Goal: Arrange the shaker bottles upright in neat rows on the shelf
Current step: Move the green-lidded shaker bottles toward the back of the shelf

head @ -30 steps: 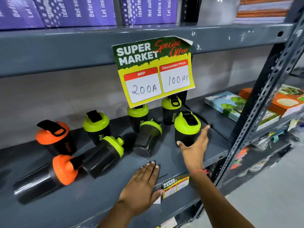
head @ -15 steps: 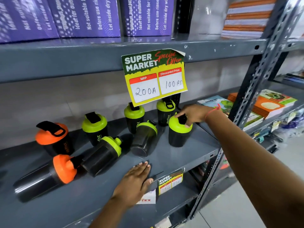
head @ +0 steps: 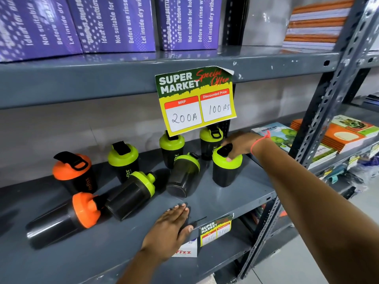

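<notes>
The task looked roughly half done; five shaker bottles stood upright on the shelf [head: 235, 203], the right hand [head: 239, 145] clasping the lid of the front-right bottle [head: 226, 169]; three bottles lay toppled; the left hand [head: 171, 229] rested flat, holding nothing.

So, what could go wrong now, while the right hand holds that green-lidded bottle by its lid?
1. The right hand grips only the lid of the upright green-lidded bottle; if the lid is loose, the body might drop.
2. The tilted bottle close beside it could roll if bumped.
3. The hanging price sign might catch a lifted bottle.
</notes>
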### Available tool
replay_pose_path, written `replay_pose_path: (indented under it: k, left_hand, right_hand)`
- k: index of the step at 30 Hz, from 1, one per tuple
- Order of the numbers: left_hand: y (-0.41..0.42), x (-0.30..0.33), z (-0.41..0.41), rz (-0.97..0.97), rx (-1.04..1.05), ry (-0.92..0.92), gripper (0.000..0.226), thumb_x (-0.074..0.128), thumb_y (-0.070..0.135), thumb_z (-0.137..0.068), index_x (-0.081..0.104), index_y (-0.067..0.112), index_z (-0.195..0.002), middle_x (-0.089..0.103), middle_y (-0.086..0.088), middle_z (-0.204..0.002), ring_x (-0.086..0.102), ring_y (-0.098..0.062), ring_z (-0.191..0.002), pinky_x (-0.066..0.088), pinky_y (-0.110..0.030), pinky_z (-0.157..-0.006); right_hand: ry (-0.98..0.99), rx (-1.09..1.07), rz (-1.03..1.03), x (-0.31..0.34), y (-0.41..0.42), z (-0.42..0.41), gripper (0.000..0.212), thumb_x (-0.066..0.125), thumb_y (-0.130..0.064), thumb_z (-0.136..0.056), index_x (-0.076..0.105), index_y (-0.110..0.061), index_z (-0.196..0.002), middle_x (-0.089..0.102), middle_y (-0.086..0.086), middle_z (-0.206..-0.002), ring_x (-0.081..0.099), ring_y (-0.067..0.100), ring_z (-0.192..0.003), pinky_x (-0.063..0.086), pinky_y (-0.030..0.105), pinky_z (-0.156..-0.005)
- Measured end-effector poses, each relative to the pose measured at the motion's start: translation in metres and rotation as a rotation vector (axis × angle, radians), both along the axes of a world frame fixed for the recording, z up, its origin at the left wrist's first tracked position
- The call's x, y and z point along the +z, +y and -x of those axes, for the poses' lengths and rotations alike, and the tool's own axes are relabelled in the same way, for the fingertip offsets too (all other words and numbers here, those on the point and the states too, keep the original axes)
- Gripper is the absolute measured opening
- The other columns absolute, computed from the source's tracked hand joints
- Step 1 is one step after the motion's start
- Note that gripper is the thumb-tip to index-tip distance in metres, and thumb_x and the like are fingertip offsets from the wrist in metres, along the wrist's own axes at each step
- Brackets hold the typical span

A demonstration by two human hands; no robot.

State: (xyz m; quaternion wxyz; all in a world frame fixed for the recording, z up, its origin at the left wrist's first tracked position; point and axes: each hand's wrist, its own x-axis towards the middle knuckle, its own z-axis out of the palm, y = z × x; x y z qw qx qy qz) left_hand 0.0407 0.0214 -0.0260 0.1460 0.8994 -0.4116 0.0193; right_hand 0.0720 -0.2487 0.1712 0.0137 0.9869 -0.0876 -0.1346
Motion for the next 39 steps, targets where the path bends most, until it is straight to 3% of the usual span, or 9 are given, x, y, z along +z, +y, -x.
replay_pose_path:
  k: [9, 15, 20, 24, 26, 28, 30, 35, 39]
  left_hand:
    - [0.003, 0.002, -0.004, -0.015, -0.019, 0.017, 0.057, 0.027, 0.048, -0.095, 0.011, 0.023, -0.144, 0.007, 0.008, -0.156, 0.003, -0.006, -0.142, -0.008, -0.019, -0.111]
    - [0.012, 0.006, -0.004, -0.056, -0.002, 0.002, 0.059, 0.028, 0.048, -0.095, 0.009, 0.022, -0.144, -0.004, 0.011, -0.151, -0.001, -0.007, -0.141, -0.010, -0.025, -0.112]
    - [0.023, 0.020, 0.006, -0.110, -0.005, -0.180, 0.053, 0.066, 0.057, -0.070, 0.067, 0.021, -0.108, 0.065, 0.007, -0.119, 0.061, -0.002, -0.106, 0.049, -0.018, -0.084]
    - [0.032, 0.018, 0.000, -0.151, 0.081, -0.032, 0.059, 0.035, 0.048, -0.094, 0.023, 0.016, -0.142, 0.006, 0.003, -0.149, 0.013, -0.010, -0.140, 0.009, -0.027, -0.115]
    - [0.036, 0.013, -0.002, -0.119, 0.054, -0.118, 0.060, 0.042, 0.053, -0.089, 0.036, 0.018, -0.137, 0.023, 0.002, -0.148, 0.027, -0.009, -0.136, 0.020, -0.027, -0.113]
    - [0.037, 0.018, 0.002, -0.184, 0.054, -0.142, 0.057, 0.062, 0.063, -0.070, 0.065, 0.025, -0.112, 0.063, 0.007, -0.122, 0.058, -0.001, -0.110, 0.046, -0.018, -0.090]
    - [0.034, 0.026, 0.008, -0.197, 0.070, -0.141, 0.053, 0.064, 0.066, -0.065, 0.069, 0.030, -0.104, 0.068, 0.015, -0.112, 0.062, 0.003, -0.101, 0.047, -0.013, -0.085]
    - [0.040, 0.012, 0.001, -0.053, 0.083, 0.002, 0.058, 0.025, 0.049, -0.095, 0.013, 0.021, -0.144, 0.006, 0.005, -0.155, 0.006, -0.009, -0.143, -0.013, -0.019, -0.108]
    - [0.038, 0.006, -0.003, -0.037, 0.099, -0.017, 0.057, 0.023, 0.048, -0.096, 0.009, 0.022, -0.145, 0.005, 0.003, -0.157, 0.004, -0.008, -0.143, -0.019, -0.015, -0.104]
  right_hand:
    - [0.100, -0.051, 0.025, -0.010, 0.004, -0.012, 0.081, 0.075, -0.035, -0.067, 0.036, -0.022, -0.136, 0.047, 0.010, -0.138, 0.045, 0.034, -0.124, 0.037, 0.048, -0.106]
    - [0.011, -0.221, 0.063, -0.015, 0.001, -0.008, 0.082, 0.059, -0.068, -0.068, 0.043, -0.021, -0.133, 0.046, 0.004, -0.142, 0.040, 0.032, -0.131, 0.019, 0.055, -0.113]
    - [-0.027, -0.276, 0.050, -0.016, 0.007, -0.009, 0.083, 0.053, -0.073, -0.068, 0.044, -0.020, -0.132, 0.047, 0.005, -0.142, 0.039, 0.030, -0.132, 0.021, 0.050, -0.113]
    - [-0.052, -0.351, 0.094, -0.011, 0.014, -0.004, 0.088, 0.044, -0.079, -0.068, 0.037, -0.023, -0.135, 0.042, 0.005, -0.143, 0.032, 0.032, -0.134, 0.031, 0.052, -0.106]
    - [-0.386, -0.324, 0.113, -0.009, 0.029, -0.004, 0.079, 0.037, -0.074, -0.076, 0.045, -0.015, -0.128, 0.045, 0.012, -0.136, 0.037, 0.034, -0.127, 0.039, 0.046, -0.094]
    - [-0.780, -0.243, -0.037, -0.014, 0.056, -0.010, 0.060, 0.041, -0.058, -0.085, 0.054, -0.006, -0.112, 0.054, 0.020, -0.120, 0.050, 0.037, -0.111, 0.045, 0.040, -0.080]
    - [-0.749, -0.238, -0.350, -0.031, 0.088, -0.018, 0.053, 0.049, -0.049, -0.084, 0.051, -0.006, -0.116, 0.054, 0.021, -0.121, 0.052, 0.039, -0.110, 0.046, 0.041, -0.084]
    - [-0.446, -0.641, -0.936, -0.099, 0.132, -0.039, 0.103, 0.068, -0.052, -0.070, 0.006, -0.022, -0.146, 0.022, 0.021, -0.149, 0.031, 0.042, -0.133, 0.032, 0.051, -0.108]
    - [-0.630, -0.889, -1.295, -0.124, 0.129, -0.053, 0.109, 0.078, -0.030, -0.066, 0.005, -0.019, -0.146, 0.038, 0.022, -0.143, 0.042, 0.037, -0.128, 0.038, 0.043, -0.104]
